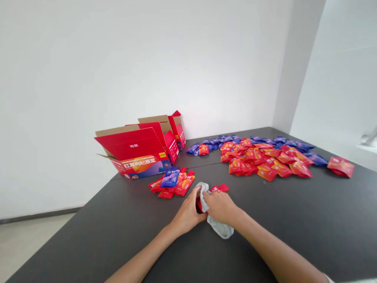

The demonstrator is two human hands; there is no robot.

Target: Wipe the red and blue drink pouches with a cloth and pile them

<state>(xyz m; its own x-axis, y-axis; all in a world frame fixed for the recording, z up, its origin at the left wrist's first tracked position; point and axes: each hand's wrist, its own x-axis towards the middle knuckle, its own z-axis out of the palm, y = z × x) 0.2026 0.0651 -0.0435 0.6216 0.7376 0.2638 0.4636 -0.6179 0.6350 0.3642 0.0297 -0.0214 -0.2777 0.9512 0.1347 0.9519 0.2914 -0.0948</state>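
In the head view, the left hand (185,214) curves its thumb and fingers around a small, glossy red pouch (199,205), partly hidden between the hands. The right hand (220,205) is closed on a crumpled pale grey cloth (222,228), bunching it against the pouch; part of the cloth hangs below the fingers, near the matte dark grey table (147,239). How each right fingertip grips cannot be told. Just beyond the right hand lies more red packaging (220,188).

Farther off and to the left, a small pile of flat red-and-orange pouches (185,184) carries a blue-purple pouch (171,177) on top. Behind it stands an open red cardboard box (134,146) with brown inner flaps, another open red box (180,133) behind that. To the right spreads a large heap of red-orange pouches (271,161), with blue-purple pouches (224,139) behind it; a lone red pouch (341,166) lies near the right edge.
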